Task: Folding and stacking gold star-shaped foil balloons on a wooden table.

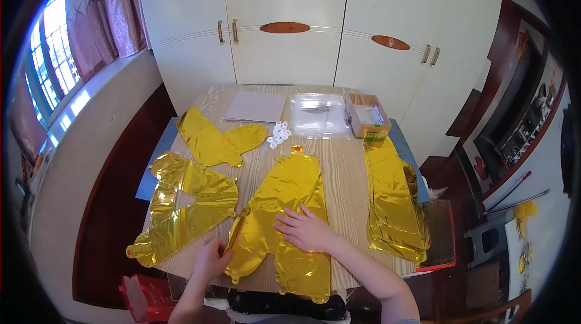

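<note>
A flat, uninflated gold foil balloon (284, 203) lies in the middle of the wooden table (345, 172). My right hand (305, 229) rests flat on its lower part, fingers spread. My left hand (212, 258) pinches the balloon's lower left edge near the table's front. A second gold foil balloon (181, 209) lies to the left and a third (218, 136) at the far left. On the right side a stack of gold foil balloons (393, 203) reaches over the table edge.
At the back of the table lie a pale sheet of card (255, 106), a clear plastic bag (318, 113), a small cardboard box (367, 115) and several small white rings (278, 133). White cupboards (290, 15) stand behind. A red thing (142, 300) sits on the floor at the lower left.
</note>
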`<state>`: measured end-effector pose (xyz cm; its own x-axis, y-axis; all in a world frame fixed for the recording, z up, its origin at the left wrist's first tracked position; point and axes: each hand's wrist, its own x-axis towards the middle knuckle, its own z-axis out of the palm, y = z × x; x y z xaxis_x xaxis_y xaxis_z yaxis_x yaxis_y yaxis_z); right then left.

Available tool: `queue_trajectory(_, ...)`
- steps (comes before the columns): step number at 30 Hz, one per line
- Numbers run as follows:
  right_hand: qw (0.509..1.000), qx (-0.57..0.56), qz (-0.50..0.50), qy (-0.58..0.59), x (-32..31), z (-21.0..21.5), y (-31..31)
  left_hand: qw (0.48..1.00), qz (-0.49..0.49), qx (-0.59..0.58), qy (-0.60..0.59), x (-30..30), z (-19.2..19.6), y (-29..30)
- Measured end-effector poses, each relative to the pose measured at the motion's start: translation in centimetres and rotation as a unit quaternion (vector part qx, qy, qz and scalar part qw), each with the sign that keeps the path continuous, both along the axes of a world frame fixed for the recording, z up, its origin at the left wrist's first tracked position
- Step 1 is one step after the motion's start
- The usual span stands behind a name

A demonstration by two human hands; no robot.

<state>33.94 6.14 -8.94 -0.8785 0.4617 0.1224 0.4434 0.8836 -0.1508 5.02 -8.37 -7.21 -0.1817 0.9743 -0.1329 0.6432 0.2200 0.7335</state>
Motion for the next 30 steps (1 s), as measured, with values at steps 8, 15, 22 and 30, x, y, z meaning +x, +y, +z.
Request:
queue_trajectory(8, 0.998, 0.013, -0.053, 0.004, 1.4, 0.5, -1.2, 0.936, 0.040, 0.206, -0.284, 5.0, 3.3, 0.6)
queue_trajectory(15, 0.976, -0.052, -0.063, 0.204, 1.9, 0.2, -0.6, 0.973, -0.099, 0.204, -0.033, 12.5, 6.0, 1.0)
queue_trajectory(22, 0.795, -0.410, -0.197, 0.401, 3.1, -0.6, 0.4, 0.933, -0.224, 0.255, 0.116, 18.2, 3.3, 4.1)
queue_trajectory(30, 0.910, -0.251, -0.181, 0.276, 4.2, 0.6, 0.3, 0.929, -0.245, 0.263, 0.087, 14.7, 4.2, 6.7)
